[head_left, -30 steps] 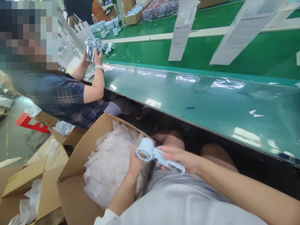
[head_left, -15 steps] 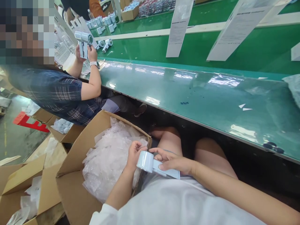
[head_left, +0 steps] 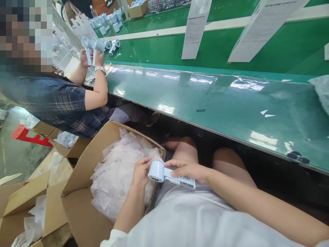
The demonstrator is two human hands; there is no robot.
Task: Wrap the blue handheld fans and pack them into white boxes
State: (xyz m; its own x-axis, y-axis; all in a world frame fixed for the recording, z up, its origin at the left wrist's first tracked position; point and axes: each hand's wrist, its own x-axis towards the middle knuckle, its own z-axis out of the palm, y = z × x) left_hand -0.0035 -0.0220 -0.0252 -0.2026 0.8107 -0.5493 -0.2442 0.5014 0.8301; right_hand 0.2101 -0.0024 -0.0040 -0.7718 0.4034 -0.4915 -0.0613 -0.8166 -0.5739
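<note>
Over my lap is a light blue handheld fan (head_left: 156, 171) with a round head and a flat handle bearing dark letters that read "FAN". The handle lies in the grip of my right hand (head_left: 189, 170), thumb on its near face and fingers along the far side. At the fan's round head, my left hand (head_left: 141, 172) has its curled fingertips against the rim; part of those fingers is hidden behind the head. Just below and left of the fan stands a cardboard box (head_left: 84, 168) heaped with clear plastic bags (head_left: 120, 171).
A green workbench (head_left: 164, 87) runs across in front, with printed white cards (head_left: 196, 31) standing above it. To the left, a co-worker (head_left: 59, 103) in a plaid shirt holds light blue fans (head_left: 92, 46). More open cartons (head_left: 28, 206) sit on the floor at left.
The fan has turned about its long axis, so the handle's lettering and the head's dark opening now show. My left hand has shifted slightly left. The co-worker's fans have turned too.
</note>
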